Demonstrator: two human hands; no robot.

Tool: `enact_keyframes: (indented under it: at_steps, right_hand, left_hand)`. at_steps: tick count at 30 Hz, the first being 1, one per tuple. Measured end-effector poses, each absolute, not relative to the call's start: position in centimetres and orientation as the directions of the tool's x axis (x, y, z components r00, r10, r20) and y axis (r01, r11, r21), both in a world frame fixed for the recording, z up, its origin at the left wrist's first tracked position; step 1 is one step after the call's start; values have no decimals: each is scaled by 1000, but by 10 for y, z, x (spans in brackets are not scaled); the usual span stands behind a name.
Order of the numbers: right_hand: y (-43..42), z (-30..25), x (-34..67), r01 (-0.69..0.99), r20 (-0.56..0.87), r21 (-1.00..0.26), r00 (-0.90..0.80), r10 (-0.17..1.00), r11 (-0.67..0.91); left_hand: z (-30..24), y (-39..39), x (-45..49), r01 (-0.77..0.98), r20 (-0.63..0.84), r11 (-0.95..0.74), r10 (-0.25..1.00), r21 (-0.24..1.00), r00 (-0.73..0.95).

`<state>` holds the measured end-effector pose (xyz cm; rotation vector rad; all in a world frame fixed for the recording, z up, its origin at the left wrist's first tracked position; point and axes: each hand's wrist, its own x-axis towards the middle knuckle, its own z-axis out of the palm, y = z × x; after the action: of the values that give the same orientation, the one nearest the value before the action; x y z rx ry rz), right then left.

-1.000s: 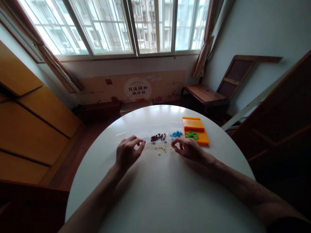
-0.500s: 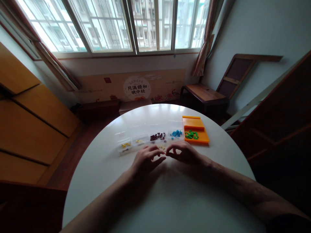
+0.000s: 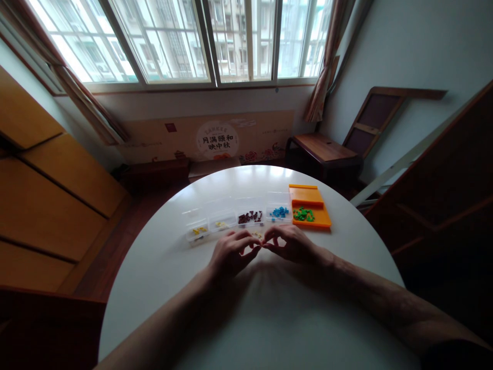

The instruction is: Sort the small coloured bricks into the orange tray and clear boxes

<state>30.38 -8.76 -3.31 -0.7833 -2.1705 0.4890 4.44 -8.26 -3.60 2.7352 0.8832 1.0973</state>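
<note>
Left hand [image 3: 232, 252] and right hand [image 3: 292, 244] pinch tip to tip, grip unclear, beside small cream pieces [image 3: 258, 235] on round white bench [image 3: 277, 318], open clear plastic boxes [image 3: 230, 223] lined behind, presumably for easy reach.

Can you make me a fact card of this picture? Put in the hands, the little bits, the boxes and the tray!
Left hand: fingertips close to the right hand's; too small to tell if it holds a bit
Right hand: fingers curled, tips by the left hand's; same doubt
Loose bits: pale, on the white table, just beyond the fingertips
Clear boxes, left to right: yellow bits, pale bits, dark bits, blue bits
Orange tray: green bits
</note>
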Motion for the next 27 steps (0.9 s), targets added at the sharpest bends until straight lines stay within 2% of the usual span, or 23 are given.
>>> enact_keyframes:
  at_steps: [3,7,10,14,20,27]
  right_hand:
    - [-87,-31,304,380,550,-535,-520,653,754]
    - [-82,-32,308,507,593,-433,-463,659,746]
    - [-78,-36,312,602,562,-384,-450,694,700]
    - [-77,-39,316,645,502,-395,-444,742,654]
    - [-75,-40,317,652,486,-359,-480,730,668]
    - [-70,-46,317,632,502,-361,-487,714,686]
  left_hand:
    - [-30,-82,43,507,631,-826,534,247,563]
    - [-20,-76,29,652,650,-726,606,218,458]
    - [-13,-69,14,754,634,-599,700,271,328]
    - [-8,-62,-4,838,605,-437,778,325,171]
    - [-13,-56,-15,900,575,-369,799,232,179]
    - [-14,-56,-15,923,529,-330,829,200,182]
